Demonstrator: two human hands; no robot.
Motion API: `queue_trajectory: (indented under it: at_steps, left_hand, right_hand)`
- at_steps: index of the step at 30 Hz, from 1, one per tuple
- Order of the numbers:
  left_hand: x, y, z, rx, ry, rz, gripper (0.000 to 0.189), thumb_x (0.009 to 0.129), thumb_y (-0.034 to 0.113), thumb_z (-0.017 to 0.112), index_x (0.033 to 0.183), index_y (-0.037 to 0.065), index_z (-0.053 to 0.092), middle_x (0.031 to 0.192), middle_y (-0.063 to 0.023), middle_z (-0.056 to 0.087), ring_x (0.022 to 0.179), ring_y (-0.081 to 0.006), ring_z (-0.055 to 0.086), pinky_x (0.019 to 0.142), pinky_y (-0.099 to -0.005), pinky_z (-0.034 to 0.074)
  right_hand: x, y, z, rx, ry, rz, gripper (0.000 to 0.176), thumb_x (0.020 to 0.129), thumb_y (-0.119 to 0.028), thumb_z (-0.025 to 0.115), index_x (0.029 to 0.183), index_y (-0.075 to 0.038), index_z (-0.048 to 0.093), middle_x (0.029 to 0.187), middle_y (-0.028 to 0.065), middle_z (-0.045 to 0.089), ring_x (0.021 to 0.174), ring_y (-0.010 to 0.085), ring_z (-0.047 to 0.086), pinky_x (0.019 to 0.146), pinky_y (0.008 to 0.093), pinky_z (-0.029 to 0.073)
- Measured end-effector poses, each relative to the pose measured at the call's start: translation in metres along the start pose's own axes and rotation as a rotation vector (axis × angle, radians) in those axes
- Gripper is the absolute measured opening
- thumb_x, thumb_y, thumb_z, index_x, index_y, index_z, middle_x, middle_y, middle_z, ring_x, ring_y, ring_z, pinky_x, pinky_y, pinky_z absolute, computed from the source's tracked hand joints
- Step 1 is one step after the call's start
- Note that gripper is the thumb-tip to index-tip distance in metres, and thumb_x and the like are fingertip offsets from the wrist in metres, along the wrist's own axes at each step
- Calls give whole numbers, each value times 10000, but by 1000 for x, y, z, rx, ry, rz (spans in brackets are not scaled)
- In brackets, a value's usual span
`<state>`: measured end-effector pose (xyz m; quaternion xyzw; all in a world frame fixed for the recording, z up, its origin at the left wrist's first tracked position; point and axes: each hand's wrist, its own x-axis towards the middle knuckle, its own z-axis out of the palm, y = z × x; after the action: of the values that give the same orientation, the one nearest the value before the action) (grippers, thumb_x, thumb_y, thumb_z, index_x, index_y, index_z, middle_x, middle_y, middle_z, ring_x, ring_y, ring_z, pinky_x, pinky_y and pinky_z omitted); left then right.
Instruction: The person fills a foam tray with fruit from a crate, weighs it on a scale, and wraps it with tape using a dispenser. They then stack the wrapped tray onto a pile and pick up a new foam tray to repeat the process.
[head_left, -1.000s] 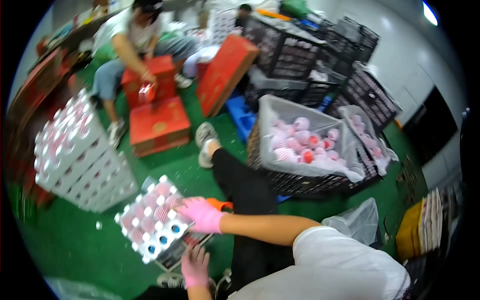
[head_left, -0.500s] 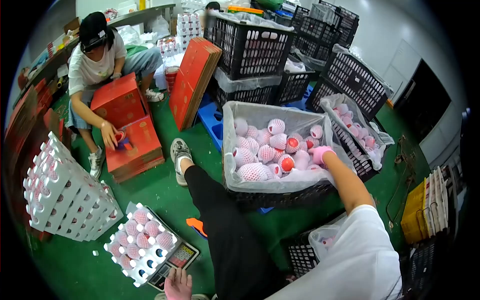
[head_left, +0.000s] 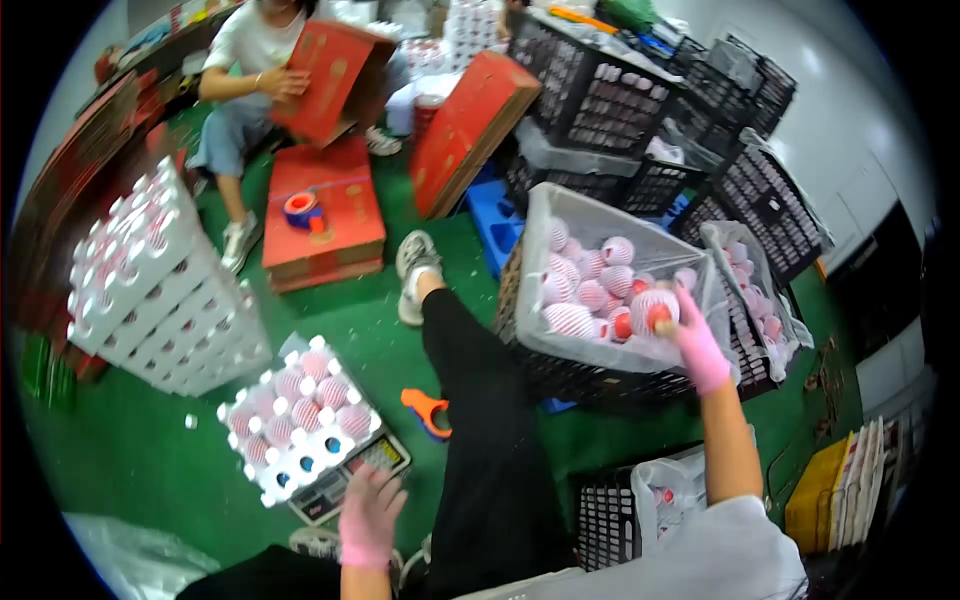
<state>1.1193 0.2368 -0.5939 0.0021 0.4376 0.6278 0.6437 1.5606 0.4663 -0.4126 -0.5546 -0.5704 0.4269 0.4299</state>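
Observation:
My right hand [head_left: 703, 348], in a pink glove, grips a round red fruit [head_left: 652, 308] in a white foam net over a lined black crate [head_left: 600, 378]. More net-wrapped fruits [head_left: 590, 263] lie in that crate. My left hand [head_left: 370, 515], also pink-gloved, is empty with its fingers apart, just in front of a digital scale [head_left: 393, 455]. On the scale rests a white moulded tray [head_left: 270, 492], most of its cups filled with net-wrapped fruits [head_left: 305, 412]. Several cups along its near edge hold no fruit.
At left stands a tall stack of filled white trays [head_left: 170, 310]. An orange tape dispenser [head_left: 428, 412] lies beside my leg. Across from me a person [head_left: 250, 60] holds a red carton [head_left: 330, 80] above flat red cartons [head_left: 325, 215]. Black crates [head_left: 610, 100] are piled behind.
My right hand has lifted a net-wrapped fruit from among the others. My left hand has come further into view near the scale. The other person has raised a red carton. The view has shifted.

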Motion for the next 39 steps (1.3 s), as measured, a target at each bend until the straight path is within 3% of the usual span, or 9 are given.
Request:
queue_trajectory:
  at_steps: [5,7,9,11,15,18,23,33,39]
  left_hand:
    - [-28,1,56,-22,-459,-70,1015,921,622,639,1652,251,40,1595,-224,333,1359,-423,477,1072,-565,449]
    - [-43,0,64,-145,-497,73,838,997,564,538,1646,216,137,1614,-202,319,1429,-345,427,1131,-576,394]
    - [-38,1,37,62,-440,193,915,989,582,553,1603,45,139,1625,-152,286,1455,-298,379,1087,-554,447]
    - [-35,10,20,-147,-406,145,750,1013,446,571,1554,36,251,1536,-117,399,1400,-271,444,1092,-490,454]
    - [-43,32,16,-356,-387,135,513,1050,357,536,1476,104,402,1472,-90,464,1325,-229,514,1104,-432,438]
    - [-40,27,6,-147,-168,161,538,1025,314,610,1472,96,405,1417,-77,496,1284,-194,530,1073,-382,458]
    - [-20,17,-7,-45,196,281,687,909,27,725,1484,-40,353,1389,-120,503,1248,-190,542,1057,-316,471]
    - [1,-2,-20,100,417,512,706,1004,103,587,1594,20,207,1564,-196,349,1436,-254,381,1184,-368,331]
    - [-6,-35,-15,603,-92,356,463,975,135,598,1407,-3,508,1330,-174,599,1202,-254,616,1060,-367,469]
  right_hand:
    - [-106,-4,190,473,-623,265,788,794,-352,812,1421,-22,468,1263,59,587,1193,172,571,1039,335,453]
    - [-130,5,255,478,-755,348,710,853,-305,775,1421,-12,466,1269,45,576,1212,168,554,1053,326,437]
    - [-138,22,292,78,-782,-8,521,907,-245,710,1348,-7,567,1324,127,564,1237,242,547,1064,363,437]
    - [-123,33,307,-345,-732,-408,413,900,-199,692,1273,-25,650,1349,206,537,1245,320,535,1066,397,441]
    - [-107,-8,319,32,-937,-41,711,790,-141,800,1422,-3,505,1277,111,546,1177,219,555,1035,368,465]
    - [-108,-49,344,-534,-1038,-757,780,712,-145,842,1411,-25,516,1296,156,580,1197,325,584,1031,409,470]
    - [-115,-17,381,-747,-1058,-731,749,702,-215,840,1359,-9,545,1186,182,635,1131,363,602,962,439,497]
    - [-69,25,472,-760,-991,-851,613,651,-220,818,1194,-47,593,1125,167,616,1117,360,583,971,443,481]
    - [-59,92,522,-1087,-969,-854,514,668,-187,801,1139,-92,620,1099,127,631,1107,329,594,974,421,474]
